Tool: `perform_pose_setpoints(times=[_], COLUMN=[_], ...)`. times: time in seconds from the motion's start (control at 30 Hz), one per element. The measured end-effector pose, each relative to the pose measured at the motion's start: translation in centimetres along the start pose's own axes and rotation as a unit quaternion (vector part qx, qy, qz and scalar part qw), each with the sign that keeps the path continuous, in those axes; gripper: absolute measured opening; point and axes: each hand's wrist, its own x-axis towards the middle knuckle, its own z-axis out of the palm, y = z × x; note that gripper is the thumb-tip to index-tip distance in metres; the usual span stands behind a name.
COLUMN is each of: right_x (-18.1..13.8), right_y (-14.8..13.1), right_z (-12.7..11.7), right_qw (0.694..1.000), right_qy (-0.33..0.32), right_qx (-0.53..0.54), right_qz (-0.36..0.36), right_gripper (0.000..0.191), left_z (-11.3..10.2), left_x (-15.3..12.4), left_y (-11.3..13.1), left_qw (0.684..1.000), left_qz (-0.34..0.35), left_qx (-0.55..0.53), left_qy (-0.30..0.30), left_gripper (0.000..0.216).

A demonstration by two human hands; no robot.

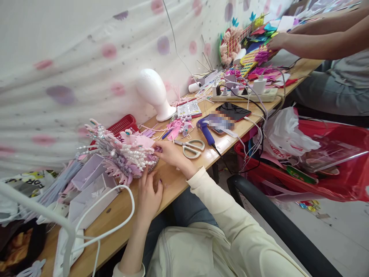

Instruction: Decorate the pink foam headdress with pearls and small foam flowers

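A pink, white and lilac headdress [127, 154] with bead sprays, petals and rhinestones rests tilted at the table's near side. My right hand [170, 154] pinches its right edge beside a pale pink petal; the fingertips are partly hidden. Against the lower front edge, my left hand [148, 196] touches the beads with stretched fingers, its thumb apart. White-handled scissors [193, 148] lie just right of my right hand. Beyond them are a blue-purple glue gun [206, 132] and a pink tassel with beads [178, 127].
A white foam head [152, 92] stands behind, near a red basket [123, 125]. Grey-white boxes [89, 200] and a white lamp arm [62, 221] are at left. A power strip [245, 95] trails cables rightward. A co-worker's hands [278, 40] handle colourful pieces at far right.
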Motion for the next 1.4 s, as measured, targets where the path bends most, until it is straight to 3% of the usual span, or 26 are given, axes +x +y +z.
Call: perform_pose_setpoints(times=[0.7, 1.4], right_x=[0.34, -0.31], right_y=[0.15, -0.71], right_z=[0.56, 0.24], right_qw=[0.999, 0.997], right_qy=[-0.02, -0.013], right_qx=[-0.039, -0.074], right_qz=[-0.001, -0.029], right_gripper=[0.018, 0.016], left_z=[0.03, 0.2], left_x=[0.07, 0.15], left_y=[0.12, -0.24], left_qw=[1.0, 1.0], left_qz=[-0.017, 0.018], left_qx=[-0.009, 0.0], left_qy=[-0.01, 0.006], left_gripper=[0.026, 0.025])
